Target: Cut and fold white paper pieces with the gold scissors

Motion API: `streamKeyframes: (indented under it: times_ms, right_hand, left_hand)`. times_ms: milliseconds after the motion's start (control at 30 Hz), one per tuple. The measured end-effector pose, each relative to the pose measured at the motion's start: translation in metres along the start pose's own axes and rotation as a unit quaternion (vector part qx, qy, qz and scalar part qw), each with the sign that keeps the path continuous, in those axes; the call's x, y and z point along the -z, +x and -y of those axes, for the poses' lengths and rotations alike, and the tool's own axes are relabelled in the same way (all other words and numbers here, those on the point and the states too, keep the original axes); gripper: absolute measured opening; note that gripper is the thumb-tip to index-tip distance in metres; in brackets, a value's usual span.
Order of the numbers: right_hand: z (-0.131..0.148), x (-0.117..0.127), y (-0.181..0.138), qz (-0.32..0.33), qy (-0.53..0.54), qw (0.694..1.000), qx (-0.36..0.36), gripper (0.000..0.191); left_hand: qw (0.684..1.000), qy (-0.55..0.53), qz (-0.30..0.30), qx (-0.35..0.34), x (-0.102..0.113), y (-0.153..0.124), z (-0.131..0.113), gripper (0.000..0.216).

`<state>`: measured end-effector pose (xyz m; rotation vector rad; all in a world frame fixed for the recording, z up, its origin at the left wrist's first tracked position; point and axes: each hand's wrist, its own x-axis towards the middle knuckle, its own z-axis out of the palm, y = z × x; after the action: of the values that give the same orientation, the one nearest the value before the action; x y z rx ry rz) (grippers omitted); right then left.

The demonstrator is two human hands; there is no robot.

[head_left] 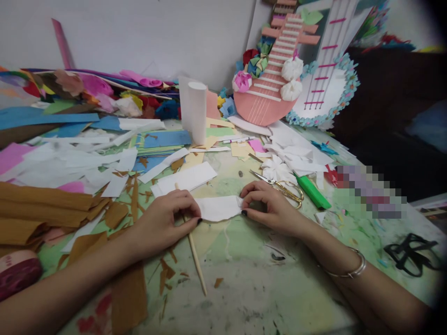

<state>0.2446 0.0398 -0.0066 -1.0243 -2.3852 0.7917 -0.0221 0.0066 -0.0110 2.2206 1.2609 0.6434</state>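
Observation:
A white strip of crepe paper stretches between my two hands, just above the table. My left hand pinches its left end with thumb and fingers; a thin wooden stick passes under that hand and slants down toward me. At the other end, the fingertips and thumb of my right hand close on the strip's right edge. Behind my left hand lies a folded stack of white paper. Gold-handled scissors rest just beyond my right hand, close to a white paper flower.
Brown crepe paper and white scraps cover the left side. A white paper roll stands upright behind. Two paper instrument decorations, one pink and one white, lean at the back. A green glue tube lies right.

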Motion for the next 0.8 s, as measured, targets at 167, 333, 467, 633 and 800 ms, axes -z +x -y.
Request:
streamKeyframes:
  times_ms: [167,333,467,633,800]
  right_hand:
    - [0.001,-0.002,0.001,-0.006,0.001,1.0,-0.014,0.009]
    - [0.002,-0.006,0.002,-0.022,-0.012,0.999,-0.028,0.008]
    - [0.003,-0.007,0.003,-0.026,-0.017,0.999,-0.03,0.007]
    - [0.002,-0.007,0.003,-0.022,-0.016,0.999,-0.027,0.007]
    - [0.004,-0.008,0.004,-0.024,-0.013,0.998,-0.049,0.008]
  left_hand:
    - [0.999,0.032,0.002,-0.001,-0.002,0.001,-0.001,0.009]
    - [0.998,0.064,-0.006,-0.006,-0.005,0.001,-0.002,0.007]
    - [0.998,0.061,-0.003,-0.002,-0.005,0.002,-0.002,0.011]
    - [0.998,0.061,-0.007,-0.005,-0.007,0.003,-0.002,0.014]
    - [0.997,0.075,-0.016,-0.001,-0.011,0.003,0.0,0.013]
